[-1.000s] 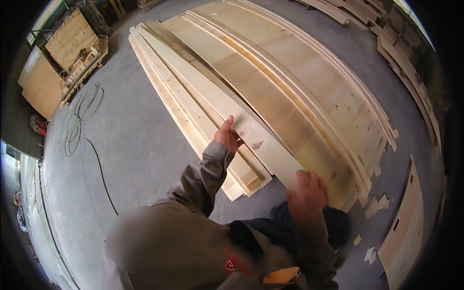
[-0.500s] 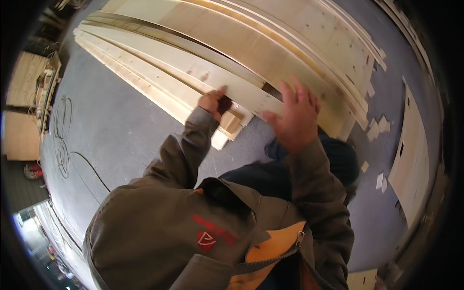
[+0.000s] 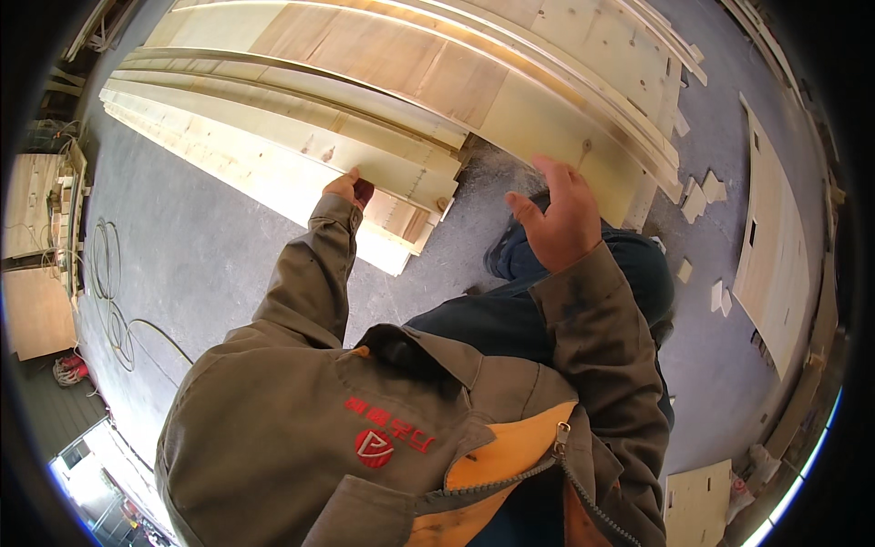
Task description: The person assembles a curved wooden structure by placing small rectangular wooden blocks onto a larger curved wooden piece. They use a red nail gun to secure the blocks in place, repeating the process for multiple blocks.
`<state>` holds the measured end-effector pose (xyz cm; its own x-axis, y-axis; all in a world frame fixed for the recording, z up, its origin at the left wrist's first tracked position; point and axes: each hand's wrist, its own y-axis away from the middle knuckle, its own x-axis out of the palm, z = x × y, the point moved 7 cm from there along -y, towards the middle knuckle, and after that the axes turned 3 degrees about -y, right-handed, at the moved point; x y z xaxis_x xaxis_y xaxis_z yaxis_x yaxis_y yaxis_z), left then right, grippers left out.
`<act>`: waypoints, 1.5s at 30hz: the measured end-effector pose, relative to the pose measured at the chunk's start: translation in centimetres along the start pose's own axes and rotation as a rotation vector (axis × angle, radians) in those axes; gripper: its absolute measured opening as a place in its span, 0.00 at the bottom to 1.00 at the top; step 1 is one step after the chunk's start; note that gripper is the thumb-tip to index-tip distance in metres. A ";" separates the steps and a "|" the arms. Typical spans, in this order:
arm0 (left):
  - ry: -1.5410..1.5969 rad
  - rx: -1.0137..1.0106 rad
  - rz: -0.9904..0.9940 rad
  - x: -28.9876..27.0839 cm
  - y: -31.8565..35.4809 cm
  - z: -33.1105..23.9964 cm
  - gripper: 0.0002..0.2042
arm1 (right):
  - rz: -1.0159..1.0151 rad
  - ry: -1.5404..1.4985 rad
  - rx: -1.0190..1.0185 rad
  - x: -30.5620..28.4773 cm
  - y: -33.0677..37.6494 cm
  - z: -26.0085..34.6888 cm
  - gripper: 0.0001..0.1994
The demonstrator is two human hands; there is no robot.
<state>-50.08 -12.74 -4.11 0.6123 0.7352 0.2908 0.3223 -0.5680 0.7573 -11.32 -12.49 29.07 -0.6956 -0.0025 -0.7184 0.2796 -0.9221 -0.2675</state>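
Note:
Long pale wooden boards (image 3: 301, 137) lie stacked on the grey floor, running from upper left to the centre. My left hand (image 3: 350, 189) grips the near edge of one narrow board (image 3: 401, 173) close to its end, fingers tucked under it. My right hand (image 3: 558, 217) is raised with fingers spread, just in front of the end of a wider plywood panel (image 3: 538, 118); it holds nothing. My olive jacket sleeves and dark trousers fill the lower middle of the view.
Small wood offcuts (image 3: 700, 196) lie on the floor to the right, next to a flat panel with cut-outs (image 3: 775, 246). Coiled cable (image 3: 109, 283) and wooden crates (image 3: 36, 237) sit at the left. Sawdust lies at the boards' ends.
The view has dipped toward my body. My right hand has lifted off the wide panel's end and pulled back; my left hand stays on the narrow board's edge.

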 end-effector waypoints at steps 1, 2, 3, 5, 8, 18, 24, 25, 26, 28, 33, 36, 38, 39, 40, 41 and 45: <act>-0.205 -0.014 -0.035 -0.4 -0.1 -0.6 0.11 | 0.007 0.002 0.007 0.1 -0.1 0.2 0.27; -0.411 -0.028 -0.071 -1.1 -0.3 -1.9 0.13 | 0.015 0.004 0.014 0.1 -0.3 0.3 0.27; -0.616 -0.051 -0.102 -1.8 -0.2 -2.8 0.15 | 0.014 0.021 0.022 -0.1 -0.3 0.4 0.27; -0.937 0.250 -0.177 -0.8 2.1 -5.8 0.24 | 0.011 0.091 0.055 -1.0 0.1 -0.6 0.26; -1.041 0.523 -0.253 -4.1 1.5 -11.0 0.21 | -0.013 -0.031 0.055 -0.7 -0.3 -0.7 0.26; -1.732 1.183 0.389 10.5 10.7 -0.2 0.40 | -0.054 -0.085 0.087 -1.4 0.3 -0.2 0.25; -1.950 1.110 0.513 12.3 11.8 2.7 0.44 | -0.065 -0.085 0.078 -1.5 0.7 -0.7 0.24; -1.966 1.096 0.518 12.3 11.5 2.8 0.44 | -0.067 -0.084 0.082 -1.6 0.7 -0.8 0.24; -1.979 1.084 0.524 12.3 11.3 3.0 0.44 | -0.069 -0.083 0.085 -1.6 0.7 -1.0 0.24; -2.008 1.064 0.537 12.6 11.4 3.1 0.43 | -0.072 -0.081 0.082 -1.7 0.8 -0.9 0.24; -2.017 1.126 0.569 12.3 11.1 2.9 0.42 | -0.050 -0.099 0.094 -1.5 0.9 -0.7 0.24; -2.036 1.150 0.588 12.4 10.9 3.2 0.42 | -0.039 -0.096 0.112 -1.7 1.1 -0.6 0.24; -2.031 1.188 0.593 12.3 10.8 3.4 0.42 | -0.039 -0.100 0.109 -1.7 1.1 -0.6 0.24; -2.020 1.215 0.593 12.4 10.8 3.4 0.42 | -0.037 -0.104 0.106 -1.7 1.1 -0.5 0.24; -2.009 1.242 0.594 12.4 10.8 3.4 0.42 | -0.034 -0.109 0.102 -1.8 1.0 -0.4 0.24; -2.022 1.240 0.596 12.3 10.7 3.4 0.42 | -0.031 -0.114 0.098 -1.7 1.0 -0.4 0.24; -2.052 1.224 0.592 12.2 10.6 3.5 0.45 | -0.023 -0.095 0.103 -1.4 0.8 -0.4 0.24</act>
<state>-36.67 -11.08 5.43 0.1366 -0.1887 -0.9725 -0.4276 -0.8967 0.1139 -9.82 -13.03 29.63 -0.7623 -0.0127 -0.6471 0.1965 -0.9572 -0.2126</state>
